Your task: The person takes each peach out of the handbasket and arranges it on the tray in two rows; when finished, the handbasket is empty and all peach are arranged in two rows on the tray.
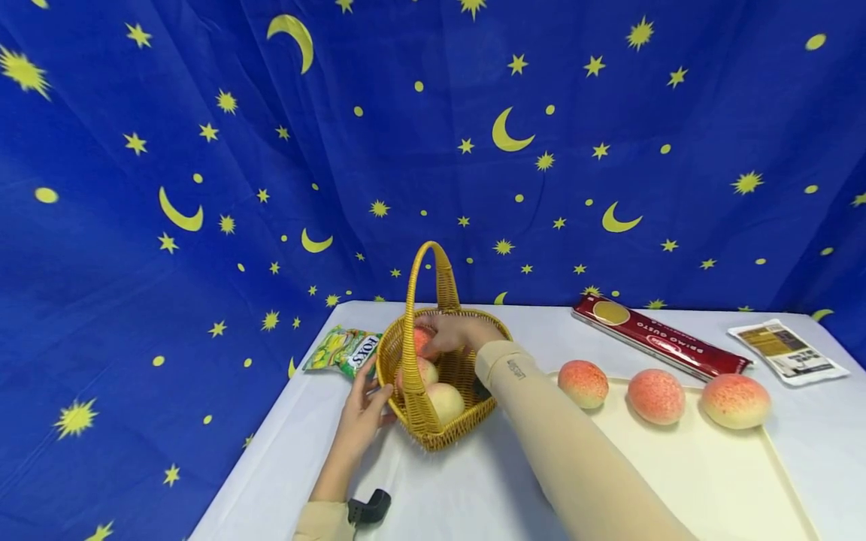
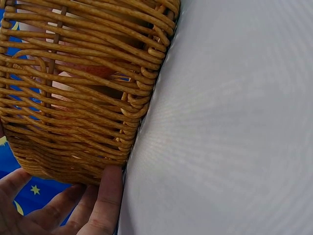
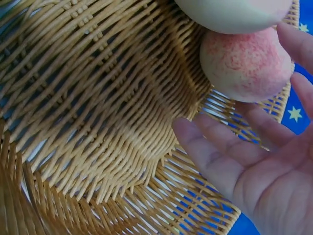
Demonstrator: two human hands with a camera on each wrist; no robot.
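A wicker basket (image 1: 433, 439) with a tall handle stands on the table, several peaches inside it. My left hand (image 1: 365, 409) rests its fingers against the basket's left outer side; in the left wrist view the fingertips (image 2: 111, 183) touch the woven wall. My right hand (image 1: 456, 334) reaches into the basket near its far side, beside a red peach (image 1: 422, 340). In the right wrist view, its fingers are spread loosely round a pink-and-white peach (image 3: 244, 66), without a visible grip. A paler peach (image 1: 445, 403) lies nearer the front of the basket.
Three more peaches, including a middle one (image 1: 656, 396), sit along the far edge of a cream tray (image 1: 704, 481) at right. Behind them lie a red spaghetti packet (image 1: 663, 338) and a white-and-brown pouch (image 1: 788, 351). A green Fox's bag (image 1: 345, 350) lies left of the basket.
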